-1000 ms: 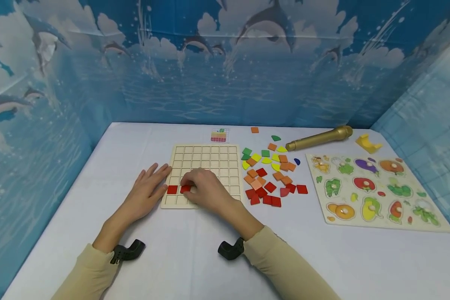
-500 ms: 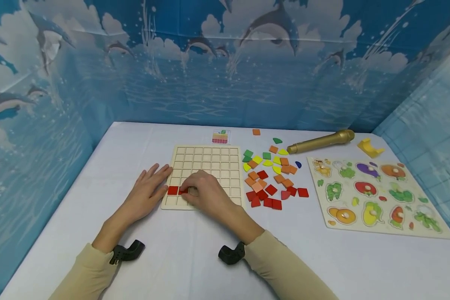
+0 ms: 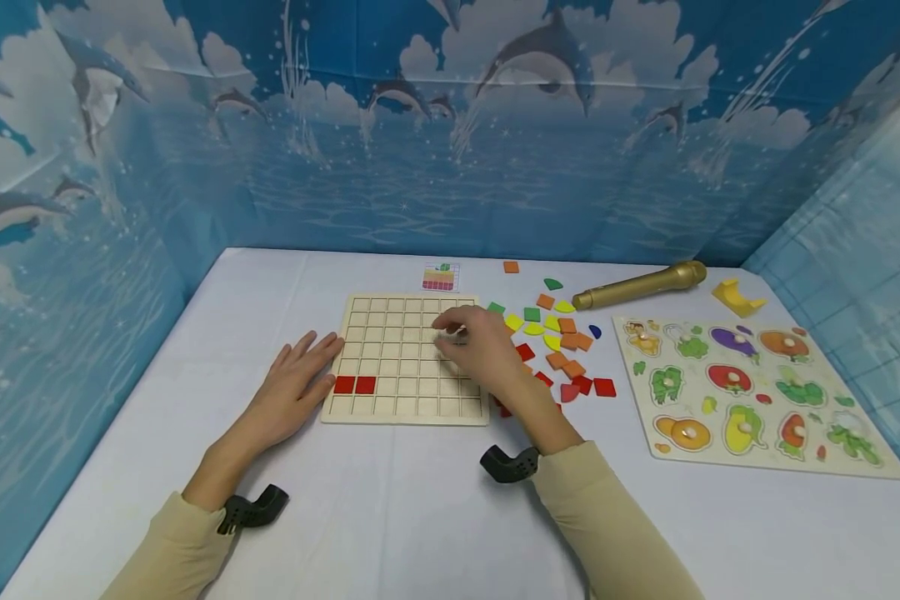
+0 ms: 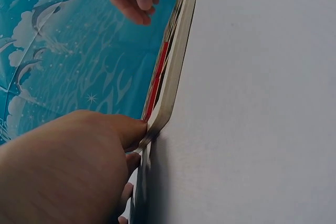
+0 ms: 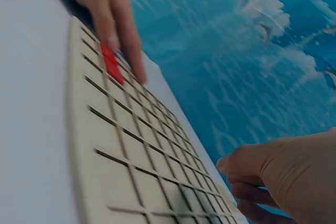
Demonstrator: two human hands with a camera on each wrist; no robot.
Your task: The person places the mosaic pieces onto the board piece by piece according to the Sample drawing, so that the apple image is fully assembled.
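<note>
While left hand (image 3: 291, 392) against grid board (image 3: 390, 352), right hand (image 3: 483, 348) apparently above it.

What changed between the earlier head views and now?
The right hand has let go of the second red square and moved rightward and farther up over the board. That square now lies flat beside the first red square. The left hand stayed at the board's left edge.

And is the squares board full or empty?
The board is mostly empty: just two red squares show in it, near the lower left. The right hand hides a bit of it.
</note>
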